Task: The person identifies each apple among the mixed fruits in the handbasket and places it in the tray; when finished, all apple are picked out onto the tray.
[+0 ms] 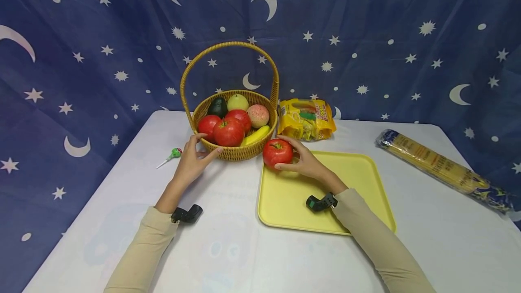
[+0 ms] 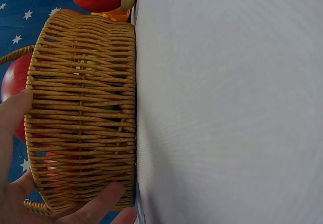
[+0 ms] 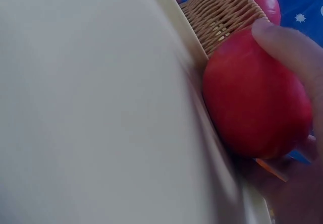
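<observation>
My right hand [image 1: 303, 162] holds a red apple [image 1: 277, 153] between thumb and fingers, over the upper left corner of a yellow tray [image 1: 325, 226]. In the right wrist view this apple [image 3: 255, 98] appears close above the tray's rim, with the basket behind it. My left hand [image 1: 193, 161] grips the left front side of a wicker basket [image 1: 240, 153], its thumb at the rim and its fingers along the woven wall [image 2: 83, 118]. Inside the basket are several red apples [image 1: 229, 132], an avocado [image 1: 217, 107], a green pear-like fruit [image 1: 238, 103], a peach [image 1: 258, 115] and a banana [image 1: 255, 135].
A green-topped lollipop [image 1: 176, 153] lies left of my left hand. Behind the tray stands a yellow snack bag [image 1: 307, 120]. A long pack of noodles [image 1: 439, 166] lies at the right. The basket's tall handle [image 1: 229, 44] arches up before the starry curtain [image 1: 366, 21].
</observation>
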`<state>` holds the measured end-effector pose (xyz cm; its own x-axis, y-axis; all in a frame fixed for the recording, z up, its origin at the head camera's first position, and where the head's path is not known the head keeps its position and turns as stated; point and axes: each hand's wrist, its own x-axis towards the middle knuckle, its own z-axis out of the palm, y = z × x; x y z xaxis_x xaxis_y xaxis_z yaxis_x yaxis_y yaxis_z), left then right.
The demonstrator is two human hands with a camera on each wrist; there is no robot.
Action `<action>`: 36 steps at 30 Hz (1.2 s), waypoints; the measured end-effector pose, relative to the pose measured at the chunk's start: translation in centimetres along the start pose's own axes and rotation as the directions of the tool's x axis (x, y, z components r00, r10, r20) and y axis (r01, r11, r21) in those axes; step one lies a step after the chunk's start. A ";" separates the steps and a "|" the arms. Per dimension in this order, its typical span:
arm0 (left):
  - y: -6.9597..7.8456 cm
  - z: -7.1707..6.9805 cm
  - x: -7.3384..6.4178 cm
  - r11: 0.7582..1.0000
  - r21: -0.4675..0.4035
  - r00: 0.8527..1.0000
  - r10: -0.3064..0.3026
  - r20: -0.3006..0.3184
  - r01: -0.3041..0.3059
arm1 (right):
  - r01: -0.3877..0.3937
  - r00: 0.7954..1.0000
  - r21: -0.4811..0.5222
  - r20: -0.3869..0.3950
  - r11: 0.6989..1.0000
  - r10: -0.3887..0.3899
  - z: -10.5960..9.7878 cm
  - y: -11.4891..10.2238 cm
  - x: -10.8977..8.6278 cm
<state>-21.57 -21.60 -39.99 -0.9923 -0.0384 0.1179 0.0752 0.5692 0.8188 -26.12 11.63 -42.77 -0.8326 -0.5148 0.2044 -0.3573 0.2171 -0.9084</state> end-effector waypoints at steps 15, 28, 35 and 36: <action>0.1 -0.1 0.0 1.000 -0.008 1.000 0.008 0.001 -0.008 | 0.001 1.000 0.006 0.001 1.000 -0.001 0.1 -3.0 -0.4; 0.0 0.1 0.2 1.000 -0.017 1.000 0.022 0.000 -0.022 | 0.025 1.000 -0.056 -0.014 0.998 -0.025 0.1 -4.2 -0.8; 0.1 0.0 0.1 1.000 -0.010 1.000 0.017 -0.002 -0.017 | 0.059 0.998 -0.057 -0.031 0.997 -0.061 0.2 -4.5 -0.8; 0.1 0.0 0.1 1.000 -0.006 1.000 0.016 0.000 -0.016 | 0.060 0.998 -0.061 -0.034 0.996 -0.062 0.3 -4.5 -0.8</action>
<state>-21.68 -21.55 -39.91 -0.9910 -0.0293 0.1306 0.0913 0.5651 0.8199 -23.73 10.83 -38.90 -0.8226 -0.4991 0.2723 -0.4313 0.2359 -0.8708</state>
